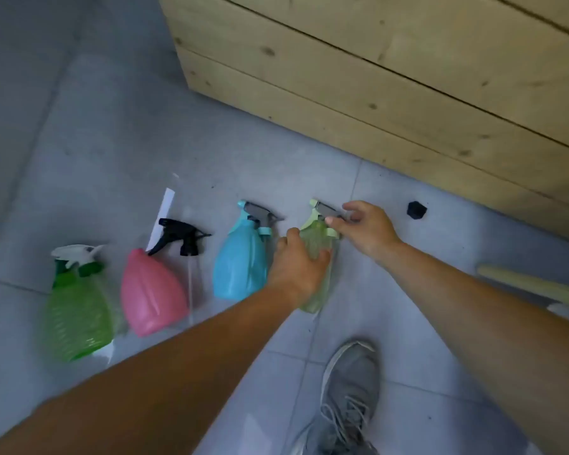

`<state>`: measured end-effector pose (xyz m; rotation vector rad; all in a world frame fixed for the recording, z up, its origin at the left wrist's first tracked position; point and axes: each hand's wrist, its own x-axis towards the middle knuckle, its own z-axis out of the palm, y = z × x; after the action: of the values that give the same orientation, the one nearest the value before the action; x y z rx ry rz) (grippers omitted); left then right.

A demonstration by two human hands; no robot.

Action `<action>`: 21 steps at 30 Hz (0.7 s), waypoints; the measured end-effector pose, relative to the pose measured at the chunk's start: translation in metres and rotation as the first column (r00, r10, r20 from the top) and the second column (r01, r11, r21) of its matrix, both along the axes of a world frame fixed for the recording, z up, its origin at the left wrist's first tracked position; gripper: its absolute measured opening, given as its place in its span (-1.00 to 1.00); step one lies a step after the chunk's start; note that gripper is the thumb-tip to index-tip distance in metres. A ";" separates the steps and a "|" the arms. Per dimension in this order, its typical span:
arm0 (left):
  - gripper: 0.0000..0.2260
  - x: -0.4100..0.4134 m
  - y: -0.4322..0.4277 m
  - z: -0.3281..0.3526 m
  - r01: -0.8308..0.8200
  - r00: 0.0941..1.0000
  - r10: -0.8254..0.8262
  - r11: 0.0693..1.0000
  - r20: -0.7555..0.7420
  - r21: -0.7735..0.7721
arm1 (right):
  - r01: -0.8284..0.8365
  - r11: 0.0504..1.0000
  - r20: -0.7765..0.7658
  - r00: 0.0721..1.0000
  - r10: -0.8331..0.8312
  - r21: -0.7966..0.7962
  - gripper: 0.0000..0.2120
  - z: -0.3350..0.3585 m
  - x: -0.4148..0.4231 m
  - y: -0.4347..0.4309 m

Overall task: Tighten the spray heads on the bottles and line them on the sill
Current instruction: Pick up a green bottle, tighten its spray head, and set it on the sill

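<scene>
We see four bottles lying on the floor in a row. Green bottle (78,318), leftmost, white head on. Pink bottle (151,293) next, neck bare; its black head (178,237) lies loose just beside, dip tube trailing. Blue bottle (240,261), blue-grey head fitted. Pale green bottle (317,244), rightmost, matching head fitted, partly hidden. All heads point away from us.
</scene>
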<state>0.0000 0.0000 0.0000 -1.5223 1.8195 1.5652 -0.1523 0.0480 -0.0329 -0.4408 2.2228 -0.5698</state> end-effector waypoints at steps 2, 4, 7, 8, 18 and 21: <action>-0.49 -0.002 0.004 -0.009 0.009 1.000 -0.008 0.998 0.015 -0.058 | -0.023 1.000 -0.041 0.999 0.023 -0.002 -0.44 -0.004 -0.004 -0.002; -0.47 -0.002 0.009 -0.015 0.027 0.998 -0.022 0.995 0.052 -0.099 | -0.040 0.999 -0.035 0.999 0.041 0.008 -0.45 -0.010 -0.005 -0.004; -0.48 -0.007 0.013 -0.019 0.019 0.997 -0.010 0.993 0.072 -0.116 | -0.003 1.000 0.038 0.999 0.004 -0.016 -0.50 -0.014 -0.008 -0.011; -0.49 -0.008 0.015 -0.019 0.007 0.997 0.001 0.994 0.072 -0.111 | 0.007 1.000 0.048 0.999 -0.007 -0.009 -0.51 -0.015 -0.009 -0.011; -0.55 -0.006 0.031 -0.016 -0.190 0.981 0.189 0.980 -0.033 -0.062 | 0.067 0.997 0.325 0.944 -0.051 -0.038 -0.87 -0.006 -0.017 -0.013; -0.57 -0.007 0.033 -0.001 -0.217 0.970 0.211 0.975 -0.117 -0.038 | 0.034 0.999 0.365 0.931 -0.019 -0.034 -0.72 0.012 -0.027 -0.016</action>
<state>-0.0067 0.0332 -0.0007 -1.7372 1.8175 1.7464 -0.1791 0.0321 -0.0214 -0.2970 1.8649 -0.6546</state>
